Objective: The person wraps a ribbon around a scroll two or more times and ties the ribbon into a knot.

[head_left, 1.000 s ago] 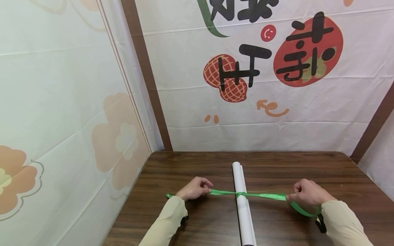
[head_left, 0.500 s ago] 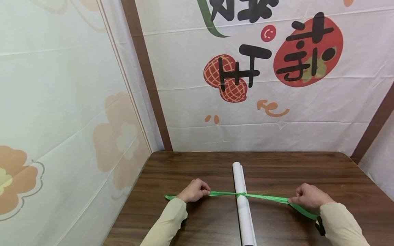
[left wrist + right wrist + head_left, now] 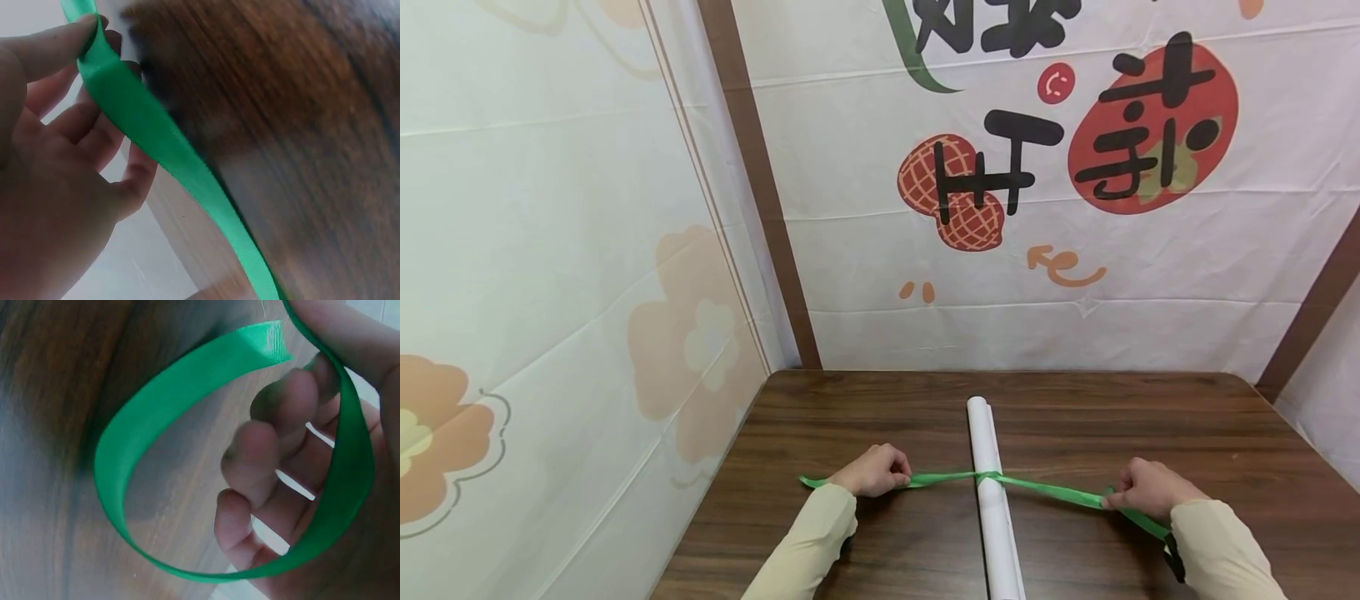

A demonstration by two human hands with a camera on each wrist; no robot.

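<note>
A white paper roll [image 3: 996, 525] lies lengthwise on the table, with a green ribbon [image 3: 1048, 489] crossed in a small knot around its middle. To the left of the roll, my left hand [image 3: 872, 472] pinches one end of the ribbon between thumb and fingers; the left wrist view shows its tail [image 3: 156, 131] running down past the palm. My right hand [image 3: 1153, 487] pinches the other end on the right side. In the right wrist view, that loose tail [image 3: 112, 469] curls in a wide loop beside the curled fingers, its cut end showing.
The dark wood table [image 3: 850, 400] has rounded far corners. Behind it hangs a white printed cloth [image 3: 850, 250] with brown strips, and another cloth with flower prints [image 3: 587, 250] stands along the left side.
Both hands have come slightly lower and nearer the tabletop, still holding the ribbon. Its right stretch now slopes down more towards the right hand. The roll stays in place.
</note>
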